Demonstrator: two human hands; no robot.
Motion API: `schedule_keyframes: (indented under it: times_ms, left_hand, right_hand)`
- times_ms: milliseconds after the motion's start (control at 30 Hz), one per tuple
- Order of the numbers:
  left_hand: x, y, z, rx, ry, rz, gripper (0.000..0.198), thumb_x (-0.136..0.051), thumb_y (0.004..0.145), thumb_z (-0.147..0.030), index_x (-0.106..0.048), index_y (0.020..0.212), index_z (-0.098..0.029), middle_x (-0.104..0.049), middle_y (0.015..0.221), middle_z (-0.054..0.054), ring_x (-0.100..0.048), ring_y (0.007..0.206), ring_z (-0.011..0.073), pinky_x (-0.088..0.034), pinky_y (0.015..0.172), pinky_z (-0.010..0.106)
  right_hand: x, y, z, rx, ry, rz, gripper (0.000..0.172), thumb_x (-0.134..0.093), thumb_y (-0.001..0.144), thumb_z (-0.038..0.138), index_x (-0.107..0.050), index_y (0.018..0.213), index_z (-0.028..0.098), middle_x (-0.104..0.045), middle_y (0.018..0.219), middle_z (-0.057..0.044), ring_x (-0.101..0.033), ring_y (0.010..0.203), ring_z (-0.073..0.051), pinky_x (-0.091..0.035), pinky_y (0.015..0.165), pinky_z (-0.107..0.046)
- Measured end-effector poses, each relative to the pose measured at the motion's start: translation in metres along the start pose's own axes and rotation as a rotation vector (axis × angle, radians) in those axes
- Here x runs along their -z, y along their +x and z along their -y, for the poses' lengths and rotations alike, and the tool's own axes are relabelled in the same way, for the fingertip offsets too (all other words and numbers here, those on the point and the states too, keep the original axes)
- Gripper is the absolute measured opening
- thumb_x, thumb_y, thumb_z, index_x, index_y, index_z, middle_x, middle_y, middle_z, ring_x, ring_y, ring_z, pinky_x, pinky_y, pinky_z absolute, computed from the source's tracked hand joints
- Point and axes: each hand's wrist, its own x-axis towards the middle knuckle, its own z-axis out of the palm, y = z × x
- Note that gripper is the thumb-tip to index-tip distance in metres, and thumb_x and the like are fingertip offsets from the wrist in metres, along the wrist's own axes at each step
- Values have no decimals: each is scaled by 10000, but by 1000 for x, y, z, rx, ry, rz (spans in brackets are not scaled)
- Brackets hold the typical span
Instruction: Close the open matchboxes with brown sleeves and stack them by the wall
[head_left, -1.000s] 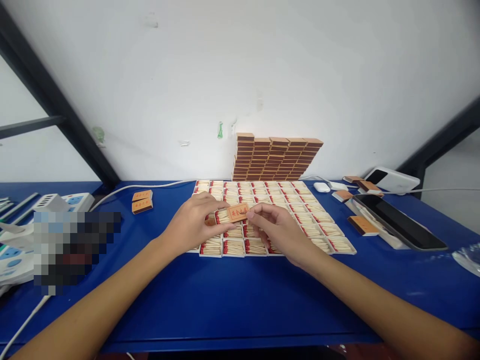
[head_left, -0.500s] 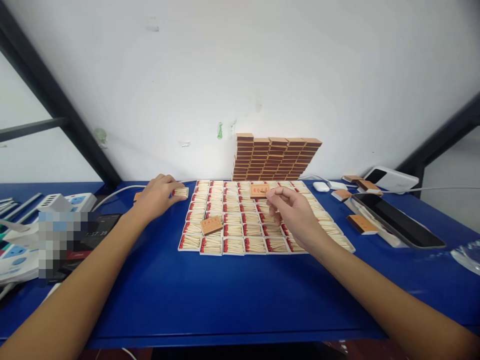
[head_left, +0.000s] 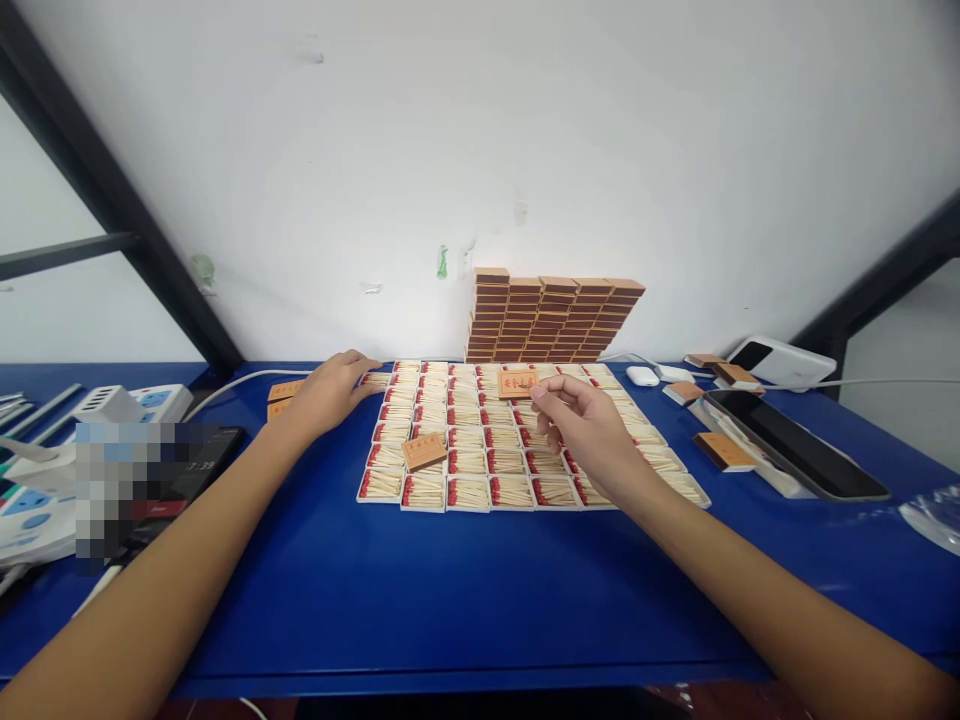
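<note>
My left hand is at the back left corner of the laid-out trays, its thumb and fingers closed around a matchbox tray filled with matches. That tray now lies against the left side of the back row. Above the rows, my right hand pinches a matchbox sleeve by its right end, printed face toward me. Several open match trays with red-headed matches lie in close rows on the blue table. Another matchbox sleeve rests tilted on top of the front left trays.
A stack of matchboxes stands at the wall behind the trays. Orange matchboxes lie left of the rows, more on the right beside a phone. A power strip and a dark phone sit at left.
My left hand has moved right with the match tray, bringing it up against the back row. My right hand holds the sleeve in nearly the same place.
</note>
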Motion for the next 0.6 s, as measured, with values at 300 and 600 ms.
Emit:
schedule_keyframes:
  times_ms: [300,600]
  left_hand:
    - [44,-17,-53,-48,-172,-67,407,-662,937,-578,-771,1013,-194,-755,962,86,-688,875,244,-542,822,379]
    - [46,-31,-106,-172,-166,282,279,-777,775,-460,-740,898,-212,-751,963,64,-664,872,250,-505,768,370]
  right_hand:
    - [4,1,4,-4,-25,-6,347,-748,868,556,-641,888,226,-595,662,13,-521,558,-134,-397,461,-264]
    - [6,8,-6,35,-370,140,311,-720,866,504,-638,900,206,-673,749,-18,-607,676,-178,-441,630,-321]
